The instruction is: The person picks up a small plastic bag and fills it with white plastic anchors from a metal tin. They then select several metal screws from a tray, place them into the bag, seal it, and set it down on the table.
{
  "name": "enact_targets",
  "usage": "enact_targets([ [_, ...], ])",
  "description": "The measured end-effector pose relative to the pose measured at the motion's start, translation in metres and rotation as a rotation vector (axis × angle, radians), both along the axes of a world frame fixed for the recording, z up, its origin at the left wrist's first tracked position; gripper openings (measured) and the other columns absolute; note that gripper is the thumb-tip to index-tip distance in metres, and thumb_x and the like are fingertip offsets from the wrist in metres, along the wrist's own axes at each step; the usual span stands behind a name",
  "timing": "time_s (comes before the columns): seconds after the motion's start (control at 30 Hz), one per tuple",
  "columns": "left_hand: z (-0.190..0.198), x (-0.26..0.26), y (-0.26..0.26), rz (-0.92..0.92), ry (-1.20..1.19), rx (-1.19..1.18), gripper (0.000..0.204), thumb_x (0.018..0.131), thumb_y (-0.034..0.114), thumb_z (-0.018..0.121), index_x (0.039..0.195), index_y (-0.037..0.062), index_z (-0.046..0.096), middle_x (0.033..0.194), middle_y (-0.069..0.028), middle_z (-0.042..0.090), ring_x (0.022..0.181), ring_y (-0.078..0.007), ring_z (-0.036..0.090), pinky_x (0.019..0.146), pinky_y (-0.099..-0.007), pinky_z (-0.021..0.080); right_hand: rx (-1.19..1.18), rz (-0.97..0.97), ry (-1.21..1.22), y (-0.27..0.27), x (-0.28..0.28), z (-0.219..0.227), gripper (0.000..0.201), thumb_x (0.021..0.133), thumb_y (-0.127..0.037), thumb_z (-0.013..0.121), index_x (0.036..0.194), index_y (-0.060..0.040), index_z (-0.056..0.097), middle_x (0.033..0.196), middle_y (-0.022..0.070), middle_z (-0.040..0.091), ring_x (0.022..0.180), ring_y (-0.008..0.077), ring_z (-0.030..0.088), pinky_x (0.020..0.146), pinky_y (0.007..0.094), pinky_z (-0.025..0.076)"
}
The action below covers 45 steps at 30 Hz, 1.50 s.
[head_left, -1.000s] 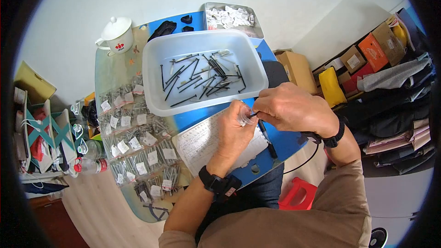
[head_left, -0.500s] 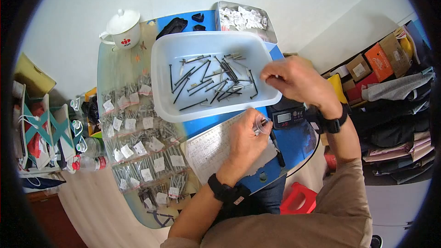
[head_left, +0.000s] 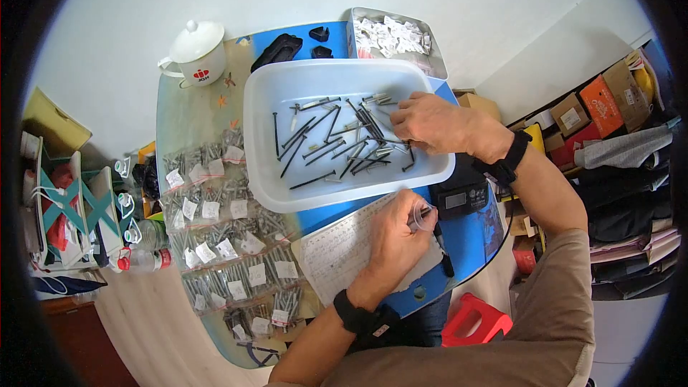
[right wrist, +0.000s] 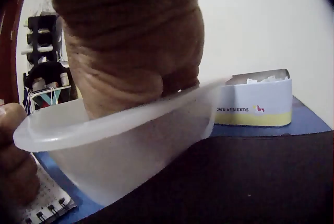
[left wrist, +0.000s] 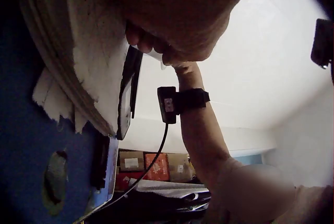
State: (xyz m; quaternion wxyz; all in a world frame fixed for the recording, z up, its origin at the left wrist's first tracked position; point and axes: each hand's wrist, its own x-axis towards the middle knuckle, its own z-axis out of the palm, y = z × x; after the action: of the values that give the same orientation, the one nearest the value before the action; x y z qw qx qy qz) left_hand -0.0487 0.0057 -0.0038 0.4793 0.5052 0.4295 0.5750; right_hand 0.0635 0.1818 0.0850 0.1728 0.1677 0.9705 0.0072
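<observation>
In the head view my left hand (head_left: 398, 235) is curled round a small clear plastic holder (head_left: 423, 216) with a round open mouth, above the notebook (head_left: 337, 247). Something dark shows inside that mouth. My right hand (head_left: 437, 125) reaches over the right wall of the white plastic tub (head_left: 269, 197), its fingers bent down near the loose screws (head_left: 313, 180). These are long and mostly black, with some paler pieces among them. In the right wrist view the tub's rim hides the right fingertips, and I cannot tell whether they hold a screw.
Bags of screws with white labels (head_left: 239, 208) cover the table's left side. A lidded mug (head_left: 198, 54) and a tin of white paper slips (head_left: 393, 36) stand at the back. A black device with a display (head_left: 462, 202) and a pen (head_left: 444, 254) lie right of the notebook.
My right hand has left the mouth of the clear holder, swung over the tub's right side and come down among the screws. The left hand keeps its grip on the holder.
</observation>
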Motion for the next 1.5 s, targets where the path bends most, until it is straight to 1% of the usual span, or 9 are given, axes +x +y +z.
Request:
enact_targets([
  [0.33, -0.001, 0.003, 0.000, 0.032, -0.004, 0.005, 0.018, 0.079, 0.004, 0.071, 0.083, 0.0033, 0.054, 0.069, -0.0106, 0.058, 0.060, -0.0201, 0.056, 0.058, -0.0322, 0.046, -0.019, -0.077, 0.032, 0.000, -0.001, -0.004, 0.022, 0.069, -0.011, 0.076, 0.084, -0.0044, 0.061, 0.081, 0.0072, 0.063, 0.088, 0.0271, 0.062, 0.082, 0.0387, 0.046],
  [0.73, 0.000, 0.001, 0.000, 0.059, 0.021, 0.031, 0.022, 0.076, 0.001, 0.073, 0.081, 0.0023, 0.052, 0.072, -0.0074, 0.058, 0.067, -0.0116, 0.054, 0.062, -0.0279, 0.047, 0.267, 0.214, -0.116, -0.028, 0.005, 0.035, 0.009, 0.070, -0.010, 0.063, 0.078, -0.0078, 0.060, 0.080, 0.0048, 0.060, 0.079, 0.0232, 0.062, 0.077, 0.0331, 0.048],
  [0.87, -0.004, 0.004, 0.000, 0.044, -0.002, 0.008, 0.023, 0.077, 0.000, 0.072, 0.081, 0.0027, 0.050, 0.071, -0.0047, 0.055, 0.067, -0.0097, 0.051, 0.061, -0.0266, 0.046, 0.186, -0.004, 0.109, -0.054, 0.014, 0.060, 0.021, 0.071, 0.001, 0.065, 0.088, -0.0020, 0.053, 0.080, 0.0075, 0.058, 0.074, 0.0228, 0.062, 0.060, 0.0315, 0.049],
  [0.93, 0.000, 0.002, 0.000, 0.036, -0.017, 0.008, 0.023, 0.078, -0.001, 0.071, 0.080, 0.0028, 0.049, 0.071, -0.0040, 0.055, 0.067, -0.0090, 0.049, 0.061, -0.0262, 0.045, -0.187, -0.555, 0.540, -0.081, 0.016, 0.066, 0.026, 0.076, 0.002, 0.062, 0.101, 0.0008, 0.056, 0.079, 0.0066, 0.057, 0.065, 0.0179, 0.062, 0.058, 0.0280, 0.049],
  [0.97, -0.002, 0.002, 0.000, 0.039, 0.025, 0.019, 0.020, 0.078, 0.004, 0.071, 0.086, 0.0026, 0.052, 0.074, -0.0127, 0.062, 0.067, -0.0258, 0.064, 0.062, -0.0346, 0.050, -0.358, -0.660, 0.755, -0.092, 0.020, 0.061, 0.023, 0.080, 0.007, 0.058, 0.101, -0.0004, 0.055, 0.078, 0.0016, 0.054, 0.064, 0.0095, 0.059, 0.057, 0.0238, 0.047],
  [1.13, -0.004, 0.003, -0.001, 0.006, -0.013, -0.006, 0.021, 0.078, 0.001, 0.070, 0.085, 0.0030, 0.050, 0.074, -0.0086, 0.060, 0.069, -0.0168, 0.058, 0.062, -0.0307, 0.048, -0.757, -0.790, 1.174, -0.144, 0.020, 0.026, 0.024, 0.080, 0.011, 0.060, 0.099, -0.0026, 0.058, 0.083, 0.0032, 0.063, 0.068, 0.0078, 0.062, 0.059, 0.0221, 0.048],
  [1.3, -0.003, 0.003, 0.000, 0.024, 0.012, 0.042, 0.024, 0.077, -0.004, 0.070, 0.084, 0.0032, 0.048, 0.076, -0.0047, 0.058, 0.071, -0.0087, 0.053, 0.062, -0.0271, 0.047, -0.370, -0.613, 0.980, -0.155, 0.016, 0.008, 0.012, 0.079, 0.007, 0.062, 0.088, -0.0008, 0.062, 0.075, 0.0069, 0.061, 0.066, 0.0132, 0.062, 0.057, 0.0271, 0.047],
  [1.37, -0.005, 0.002, 0.001, 0.050, 0.078, 0.075, 0.025, 0.075, 0.002, 0.074, 0.086, 0.0030, 0.052, 0.075, -0.0124, 0.063, 0.067, -0.0240, 0.065, 0.062, -0.0337, 0.050, -0.323, -0.633, 0.945, -0.155, 0.020, 0.008, 0.014, 0.078, 0.007, 0.063, 0.089, -0.0008, 0.063, 0.075, 0.0063, 0.061, 0.065, 0.0130, 0.060, 0.056, 0.0268, 0.046],
  [1.5, -0.007, 0.003, 0.000, 0.038, 0.059, 0.055, 0.024, 0.075, 0.001, 0.074, 0.086, 0.0027, 0.052, 0.075, -0.0127, 0.063, 0.067, -0.0240, 0.065, 0.063, -0.0334, 0.050, -0.297, -0.768, 1.007, -0.147, 0.029, 0.011, 0.017, 0.078, 0.007, 0.064, 0.092, -0.0017, 0.065, 0.075, 0.0050, 0.060, 0.063, 0.0120, 0.056, 0.055, 0.0248, 0.043],
])
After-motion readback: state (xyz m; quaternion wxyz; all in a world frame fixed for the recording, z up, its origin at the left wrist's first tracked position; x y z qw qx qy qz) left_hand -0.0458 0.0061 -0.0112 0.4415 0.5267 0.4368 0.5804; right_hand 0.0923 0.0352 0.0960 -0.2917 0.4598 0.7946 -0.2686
